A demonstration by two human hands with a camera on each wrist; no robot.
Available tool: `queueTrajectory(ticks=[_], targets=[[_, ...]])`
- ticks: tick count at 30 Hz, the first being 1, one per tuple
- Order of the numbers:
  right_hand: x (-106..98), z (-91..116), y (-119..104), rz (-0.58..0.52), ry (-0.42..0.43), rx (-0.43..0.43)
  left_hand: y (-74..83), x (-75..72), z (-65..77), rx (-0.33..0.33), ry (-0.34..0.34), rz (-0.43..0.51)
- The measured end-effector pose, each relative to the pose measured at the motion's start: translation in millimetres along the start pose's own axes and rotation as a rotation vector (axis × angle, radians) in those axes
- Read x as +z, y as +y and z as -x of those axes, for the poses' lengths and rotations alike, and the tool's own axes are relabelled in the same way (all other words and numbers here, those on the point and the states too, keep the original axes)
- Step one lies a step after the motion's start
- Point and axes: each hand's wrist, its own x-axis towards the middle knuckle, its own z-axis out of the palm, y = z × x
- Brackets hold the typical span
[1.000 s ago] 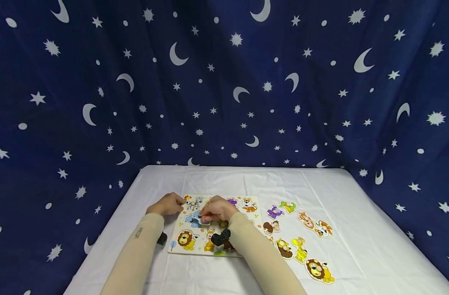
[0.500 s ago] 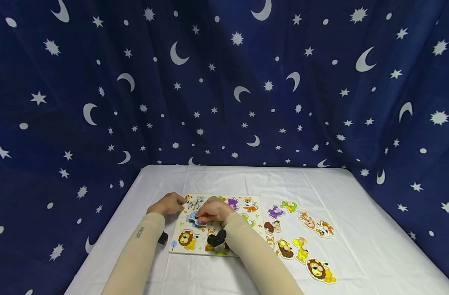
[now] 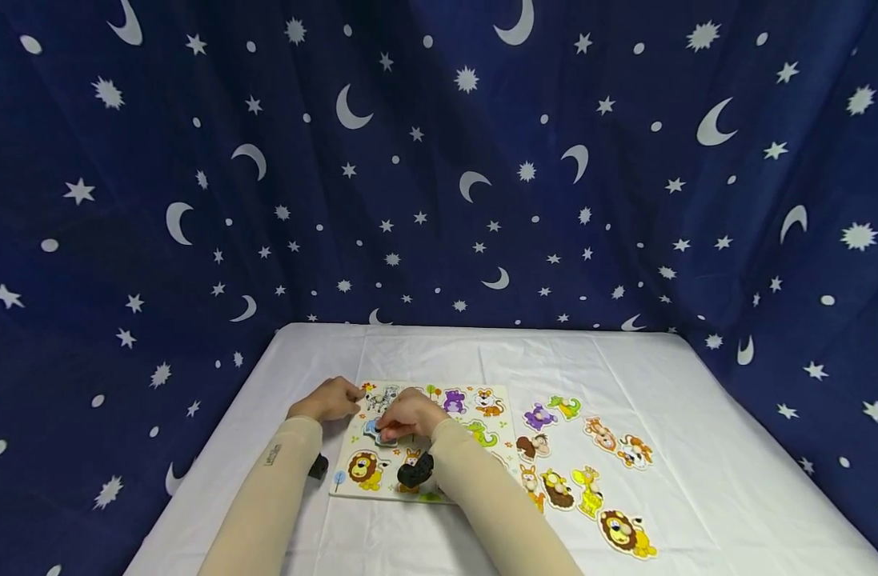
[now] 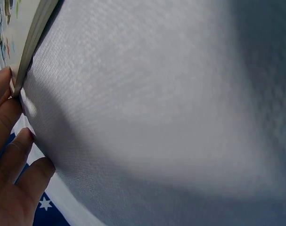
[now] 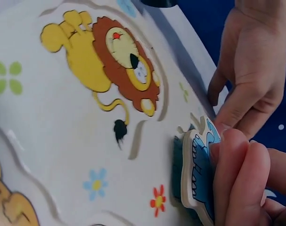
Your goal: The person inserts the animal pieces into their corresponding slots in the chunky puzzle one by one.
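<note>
A white wooden puzzle board with printed animals lies on the table. My right hand pinches a blue animal-shaped puzzle piece over the board's left part. In the right wrist view the piece stands tilted, its lower edge at the blue recess; my fingers cover much of it. My left hand holds the board by its far left edge; in the left wrist view its fingertips lie at the board's corner. The lion recess is near the piece, and a zebra picture is just beyond.
Several loose pieces lie right of the board: a purple hippo, a green crocodile, a monkey, a giraffe and a lion. A dark blue star-and-moon curtain surrounds the white table.
My right hand has moved slightly left and lowered the blue piece toward its blue recess, uncovering more of the board's right side. My left hand has stayed at the edge.
</note>
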Motion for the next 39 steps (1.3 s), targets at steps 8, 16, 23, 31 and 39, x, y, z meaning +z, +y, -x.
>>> queueTrajectory(ticks=[8, 16, 23, 31, 39], targets=[[3.6, -1.7, 6.6, -0.007, 0.043, 0.006, 1.7, 1.8, 2.8, -0.012, 0.004, 0.001], [5.1, -2.5, 5.7, -0.003, 0.055, 0.017, 3.9, 2.8, 4.5, -0.01, 0.002, 0.02], [7.6, -0.8, 4.0, 0.002, 0.064, 0.012, 4.2, 2.5, 4.2, -0.021, -0.003, 0.016], [8.4, -3.1, 1.5, 0.03, 0.055, -0.01, -0.5, 1.7, -0.4, -0.019, 0.003, 0.014], [7.9, -4.8, 3.0, 0.026, 0.045, -0.009, -2.9, 3.3, -2.5, -0.013, 0.01, -0.003]])
